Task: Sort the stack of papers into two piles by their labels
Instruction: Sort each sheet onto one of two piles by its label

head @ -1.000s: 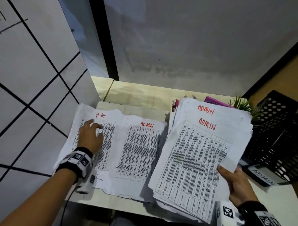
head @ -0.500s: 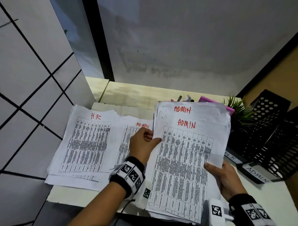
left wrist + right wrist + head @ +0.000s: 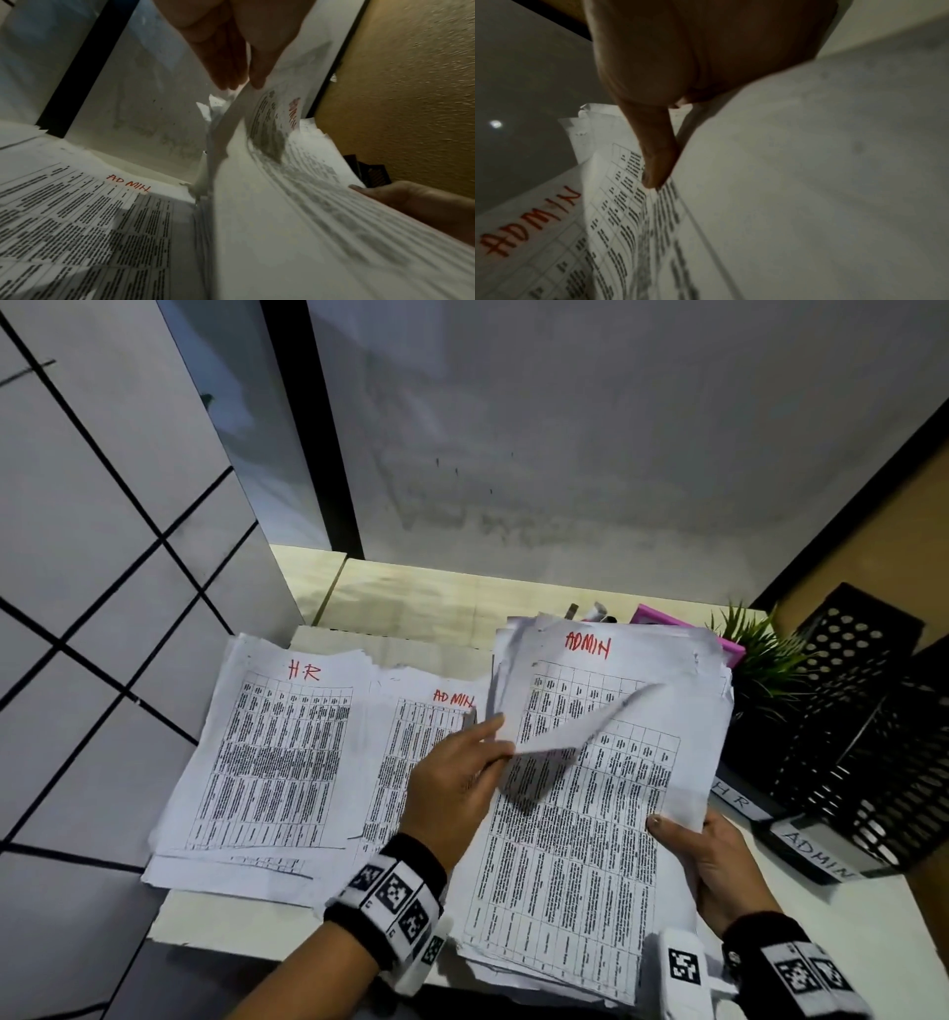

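Right now the left hand [image 3: 452, 783] pinches the near-left edge of the top sheet [image 3: 575, 726] and peels it up off the stack [image 3: 580, 855], so the sheet curls over. The right hand [image 3: 719, 870] grips the stack at its near-right edge, thumb on top, to keep the other papers from sliding. The sheet underneath says ADMIN in red. The lifted sheet's label looks like ADMIN too, though it is blurry in the left wrist view. So it likely belongs on the ADMIN pile [image 3: 426, 762], just left of the stack. The HR pile [image 3: 272, 752] lies farther left on the desk [image 3: 411, 603]. Many papers are left to sort.
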### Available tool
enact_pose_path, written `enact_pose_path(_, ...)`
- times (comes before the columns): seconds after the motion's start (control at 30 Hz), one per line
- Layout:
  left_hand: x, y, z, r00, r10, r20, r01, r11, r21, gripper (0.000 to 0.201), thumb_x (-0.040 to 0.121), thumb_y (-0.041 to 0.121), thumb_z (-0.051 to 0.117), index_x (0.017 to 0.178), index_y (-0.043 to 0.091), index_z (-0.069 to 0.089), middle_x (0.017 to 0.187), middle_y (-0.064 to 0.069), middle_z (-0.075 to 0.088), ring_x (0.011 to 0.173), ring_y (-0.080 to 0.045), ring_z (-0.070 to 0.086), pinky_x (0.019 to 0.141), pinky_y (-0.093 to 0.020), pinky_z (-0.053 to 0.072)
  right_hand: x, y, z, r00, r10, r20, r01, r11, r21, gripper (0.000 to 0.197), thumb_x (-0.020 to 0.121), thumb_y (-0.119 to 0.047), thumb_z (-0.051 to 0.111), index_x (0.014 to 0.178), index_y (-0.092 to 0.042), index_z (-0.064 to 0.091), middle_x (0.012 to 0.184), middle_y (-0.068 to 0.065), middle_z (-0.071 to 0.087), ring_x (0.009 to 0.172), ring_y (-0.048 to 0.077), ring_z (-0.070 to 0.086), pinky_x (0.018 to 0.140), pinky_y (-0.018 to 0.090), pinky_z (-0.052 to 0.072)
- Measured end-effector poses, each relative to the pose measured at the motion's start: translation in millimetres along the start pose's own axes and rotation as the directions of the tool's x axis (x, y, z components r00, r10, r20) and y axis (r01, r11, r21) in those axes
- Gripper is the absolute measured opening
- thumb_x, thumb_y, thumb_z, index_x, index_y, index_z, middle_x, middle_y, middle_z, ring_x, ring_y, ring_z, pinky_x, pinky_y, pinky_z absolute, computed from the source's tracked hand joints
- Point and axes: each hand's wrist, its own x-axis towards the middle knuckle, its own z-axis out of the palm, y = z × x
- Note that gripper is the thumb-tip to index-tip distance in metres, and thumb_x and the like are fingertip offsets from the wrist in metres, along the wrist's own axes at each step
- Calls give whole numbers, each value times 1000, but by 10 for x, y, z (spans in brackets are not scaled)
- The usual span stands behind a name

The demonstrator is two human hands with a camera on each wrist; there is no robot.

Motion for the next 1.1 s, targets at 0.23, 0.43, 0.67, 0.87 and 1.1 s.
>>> enact_pose_path(0.23,-217,264,-86,908,-86,411,191,956,-223,17,88,28,49,84,19,63,107,7,71,107,-1,63,89,-12,46,-9,-5,19,1000,7,9,-7,1000,-10,44,64,4,67,108,5,62,93,22,74,71,33,72,57,37,59)
enact_pose_path(0.43,-41,134,88,853,-469,230,482,876,-3,45,83,55,61,62,16,53,58,0,58,56,-15,54,62,-41,50,21,52,32,1000,-13,-4,12,998,-67,38,60,-3,79,97,-1,70,99,25,72,76,34,72,62,41,59)
enact_pose_path(0.67,183,-2,120,808,-589,-15,588,807,54,29,75,27,77,81,17,52,82,5,55,73,-16,54,65,-26,46,-13,-3,70,1000,-4,29,4,1000,-8,41,67,7,65,108,5,63,97,23,73,74,32,73,59,35,58)
enact_pose_path(0.87,179,96,144,825,-552,-119,549,834,-63,10,82,7,69,83,15,62,72,7,60,67,-8,57,62,-15,47,-26,-10,63,1000,-6,26,6,1000,7,42,67,6,65,109,2,63,99,20,74,76,31,73,60,35,58)
enact_pose_path(1.1,88,22,154,866,-491,-99,486,871,-67,15,83,6,68,82,21,71,73,8,70,73,-14,67,71,-40,58,-13,1,60,1000,-1,19,1,1000,-18,38,73,8,63,110,2,63,101,22,73,78,34,72,61,37,59)
